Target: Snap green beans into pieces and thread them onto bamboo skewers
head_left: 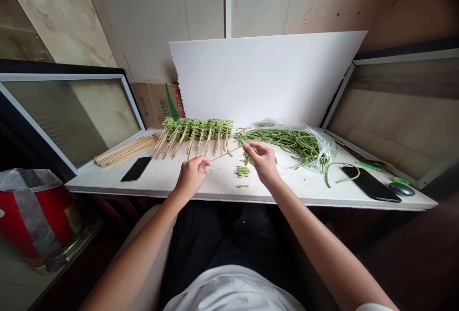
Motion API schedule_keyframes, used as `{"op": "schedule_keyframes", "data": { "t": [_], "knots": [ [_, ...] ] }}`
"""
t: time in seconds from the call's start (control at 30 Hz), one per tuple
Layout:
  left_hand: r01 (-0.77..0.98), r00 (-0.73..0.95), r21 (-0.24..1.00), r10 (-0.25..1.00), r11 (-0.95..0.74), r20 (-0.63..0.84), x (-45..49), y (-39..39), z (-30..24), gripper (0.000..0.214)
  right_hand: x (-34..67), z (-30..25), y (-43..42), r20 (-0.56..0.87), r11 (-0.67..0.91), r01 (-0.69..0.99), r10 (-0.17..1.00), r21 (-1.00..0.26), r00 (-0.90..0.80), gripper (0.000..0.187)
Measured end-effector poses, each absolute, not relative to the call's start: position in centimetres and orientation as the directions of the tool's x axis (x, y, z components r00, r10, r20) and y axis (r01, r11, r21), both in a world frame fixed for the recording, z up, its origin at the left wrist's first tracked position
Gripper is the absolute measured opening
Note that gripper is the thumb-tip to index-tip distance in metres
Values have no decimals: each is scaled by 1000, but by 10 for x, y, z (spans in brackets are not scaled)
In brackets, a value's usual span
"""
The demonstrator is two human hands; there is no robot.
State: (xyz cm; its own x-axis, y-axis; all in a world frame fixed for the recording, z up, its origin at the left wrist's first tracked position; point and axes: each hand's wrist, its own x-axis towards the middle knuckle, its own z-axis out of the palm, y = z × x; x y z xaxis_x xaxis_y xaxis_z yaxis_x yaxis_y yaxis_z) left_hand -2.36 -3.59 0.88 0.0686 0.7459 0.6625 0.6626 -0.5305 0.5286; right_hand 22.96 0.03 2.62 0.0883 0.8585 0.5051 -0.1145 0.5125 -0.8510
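My left hand [191,173] pinches the near end of a thin bamboo skewer [223,154] that slants up to the right over the white table [215,184]. My right hand [263,159] is closed on a short green bean piece at the skewer's far end. A small bean piece [229,153] sits on the skewer between my hands. Cut bean pieces [243,171] lie just below my right hand. Behind my hands stands a row of finished bean skewers [195,132].
Long green beans [287,140] spill from a clear plastic bag at the right. Bare skewers [124,151] lie at the left beside a black phone [136,168]. Another phone [371,183] lies at the right. A white foam board [265,79] leans at the back.
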Motion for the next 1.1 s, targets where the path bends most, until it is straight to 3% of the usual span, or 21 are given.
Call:
{"op": "schedule_keyframes", "data": {
  "t": [0.27,0.73,0.93,1.1],
  "knots": [
    [652,50,578,788,-491,613,-20,-39,13,27,214,20,-9,478,479,-38,877,-877,44,47],
    [618,38,613,798,-492,602,-8,-47,14,26,202,13,-15,436,436,-78,900,-896,25,45],
    [628,41,603,795,-492,605,-14,-45,20,26,224,23,-4,482,484,-12,868,-875,-122,47],
    [638,24,611,806,-468,592,-18,-41,19,26,238,31,-1,415,444,68,874,-893,-254,48]
  ]
}}
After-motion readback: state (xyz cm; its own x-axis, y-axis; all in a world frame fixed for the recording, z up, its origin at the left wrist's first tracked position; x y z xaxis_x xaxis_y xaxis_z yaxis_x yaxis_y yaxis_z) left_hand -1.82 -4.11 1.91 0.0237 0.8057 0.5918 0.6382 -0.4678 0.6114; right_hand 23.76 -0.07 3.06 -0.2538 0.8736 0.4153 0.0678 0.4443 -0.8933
